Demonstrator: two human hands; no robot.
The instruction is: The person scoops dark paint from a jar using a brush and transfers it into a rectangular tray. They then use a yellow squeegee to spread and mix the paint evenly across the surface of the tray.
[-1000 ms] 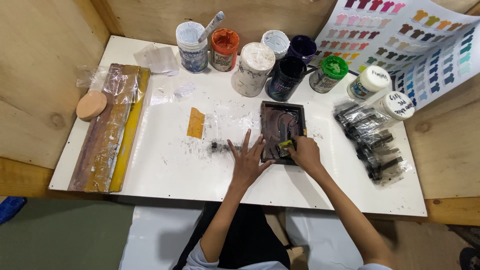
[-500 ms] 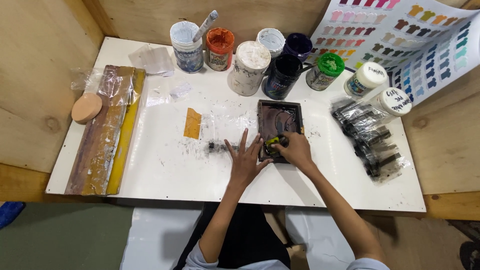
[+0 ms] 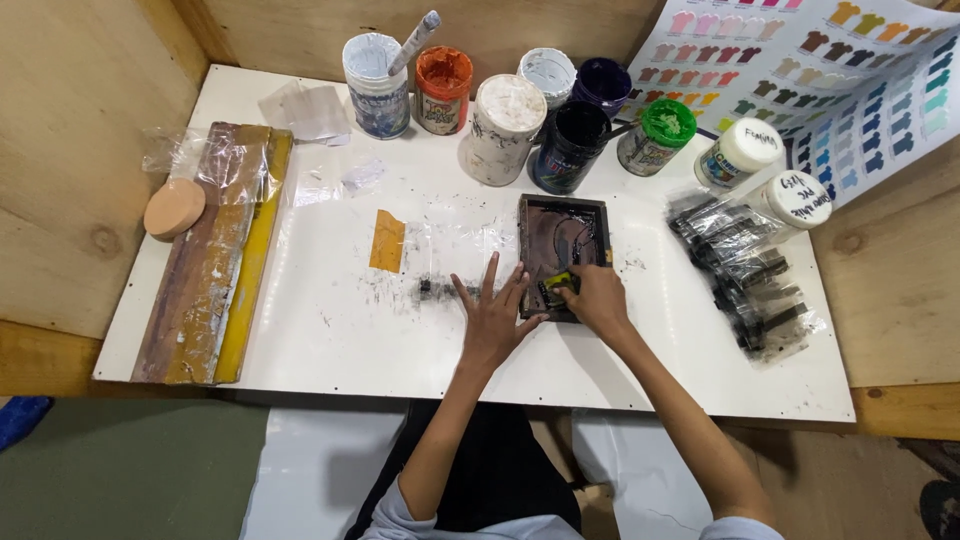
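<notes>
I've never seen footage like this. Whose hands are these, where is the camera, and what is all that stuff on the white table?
No machine here: a person wears a camera on the head, looking down at their own two bare hands. The left hand lies flat, fingers spread, on the white table, touching the edge of a small dark frame. The right hand presses a small yellow tool inside that frame. Behind stand open paint jars; a colour chart leans on the right, and long squeegees lie on the left.
</notes>
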